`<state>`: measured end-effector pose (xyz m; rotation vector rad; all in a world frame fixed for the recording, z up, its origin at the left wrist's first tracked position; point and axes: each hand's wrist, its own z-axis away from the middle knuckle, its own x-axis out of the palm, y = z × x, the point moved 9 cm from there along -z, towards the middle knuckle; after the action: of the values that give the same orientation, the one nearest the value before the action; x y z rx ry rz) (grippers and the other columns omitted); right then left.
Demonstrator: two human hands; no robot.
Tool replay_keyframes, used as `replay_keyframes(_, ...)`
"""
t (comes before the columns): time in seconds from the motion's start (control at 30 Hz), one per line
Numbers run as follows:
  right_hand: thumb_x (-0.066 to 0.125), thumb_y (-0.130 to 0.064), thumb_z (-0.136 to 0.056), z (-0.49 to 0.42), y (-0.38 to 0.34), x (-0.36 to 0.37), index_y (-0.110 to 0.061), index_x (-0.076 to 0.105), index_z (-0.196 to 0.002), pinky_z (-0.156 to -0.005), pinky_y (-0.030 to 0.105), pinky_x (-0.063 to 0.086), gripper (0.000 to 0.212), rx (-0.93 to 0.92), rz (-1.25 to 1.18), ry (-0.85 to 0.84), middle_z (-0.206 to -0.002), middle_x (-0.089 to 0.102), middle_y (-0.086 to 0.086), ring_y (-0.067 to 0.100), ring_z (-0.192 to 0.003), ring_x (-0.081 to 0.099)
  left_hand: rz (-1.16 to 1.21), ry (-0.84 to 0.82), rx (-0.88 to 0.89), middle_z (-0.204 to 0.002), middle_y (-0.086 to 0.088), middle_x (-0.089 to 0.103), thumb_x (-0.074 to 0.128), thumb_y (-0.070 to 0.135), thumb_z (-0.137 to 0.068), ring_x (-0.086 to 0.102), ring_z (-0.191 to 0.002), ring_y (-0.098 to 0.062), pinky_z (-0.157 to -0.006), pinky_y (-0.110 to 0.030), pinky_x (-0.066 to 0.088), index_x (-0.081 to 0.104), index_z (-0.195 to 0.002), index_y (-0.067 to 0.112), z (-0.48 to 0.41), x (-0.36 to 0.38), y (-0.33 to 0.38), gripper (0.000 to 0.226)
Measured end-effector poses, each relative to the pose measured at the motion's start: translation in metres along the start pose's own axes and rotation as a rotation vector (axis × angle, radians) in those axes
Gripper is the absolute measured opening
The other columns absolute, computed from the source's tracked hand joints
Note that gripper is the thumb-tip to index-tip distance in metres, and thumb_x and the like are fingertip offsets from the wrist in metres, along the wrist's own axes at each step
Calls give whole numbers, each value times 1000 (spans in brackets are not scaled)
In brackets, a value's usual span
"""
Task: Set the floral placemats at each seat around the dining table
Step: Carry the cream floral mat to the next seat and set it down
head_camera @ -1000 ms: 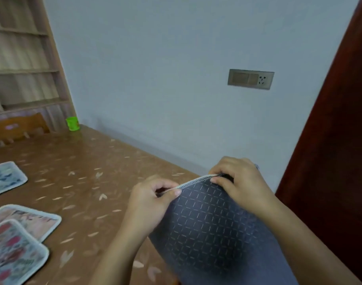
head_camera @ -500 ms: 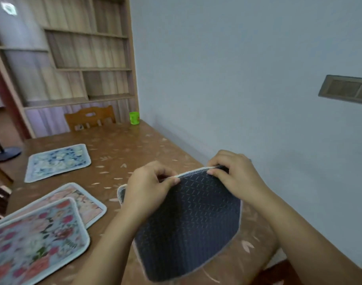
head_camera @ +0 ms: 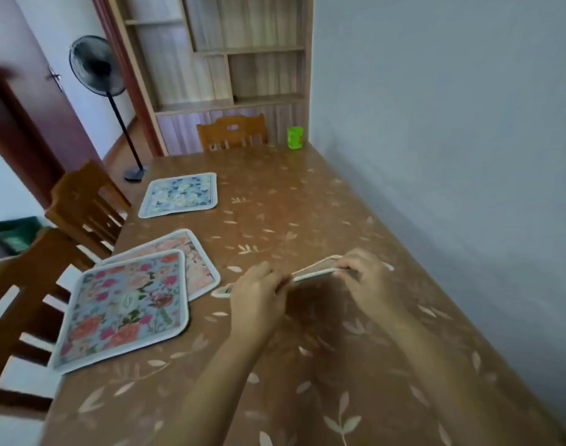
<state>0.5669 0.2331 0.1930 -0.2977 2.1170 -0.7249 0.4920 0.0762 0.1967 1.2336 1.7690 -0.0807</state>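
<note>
Grey-backed a moment ago, the placemat (head_camera: 313, 273) now tips almost flat over the counter (head_camera: 307, 201), left hand (head_camera: 259, 296) and right hand (head_camera: 366, 278) both pinching its near edge, ready for laying.

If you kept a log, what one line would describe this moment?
both hands: left, right gripping placemat by its edge, low over table | three floral placemats lie at left | seats unfinished

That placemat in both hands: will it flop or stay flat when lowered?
The held placemat probably stays fairly flat: pinched by the left hand and right hand, its edge bows only slightly. Likely light, since fingertip grips carry it.
</note>
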Motion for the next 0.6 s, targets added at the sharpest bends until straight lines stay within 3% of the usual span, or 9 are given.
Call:
replay_keyframes(0.1, 70, -1, -74, 42, 49, 46, -7, 70, -79, -74, 10, 35, 8, 94, -32, -202, -83, 67, 7, 20, -83, 59, 67, -127, -150, -72, -8, 65, 75, 6, -69, 61, -67, -27, -58, -29, 47, 72, -77, 9, 54, 55, -22, 10)
replay_keyframes(0.23, 72, -5, -73, 99, 96, 85, -6, 71, -81, -72, -1, 31, 8, 178, -41, -371, -86, 68, 9, 19, -83, 60, 126, -263, -324, -75, -8, 63, 72, 6, -73, 60, -72, -25, -63, -25, 41, 71, -80, 7, 119, 108, -37, 6)
replay_keyframes(0.37, 73, -7, -73, 139, 118, 107, -5, 70, -80, -69, 12, 33, 8, 211, -57, -448, -83, 66, 9, 23, -82, 60, 119, -308, -445, -78, -6, 62, 71, 10, -76, 59, -75, -23, -64, -27, 43, 72, -85, 9, 164, 131, -48, 9)
replay_keyframes(0.47, 74, -7, -72, 155, 123, 117, -5, 70, -80, -69, 13, 32, 9, 204, -50, -479, -82, 64, 9, 23, -82, 57, 121, -314, -498, -78, -6, 62, 71, 10, -76, 58, -78, -23, -66, -30, 45, 71, -83, 9, 183, 137, -53, 8)
replay_keyframes(0.6, 74, -7, -71, 165, 124, 121, -4, 70, -79, -74, 24, 42, 9, 175, -57, -476, -80, 64, 10, 23, -81, 58, 101, -290, -512, -77, -7, 64, 72, 7, -73, 58, -78, -24, -65, -24, 39, 71, -79, 8, 192, 141, -55, 6)
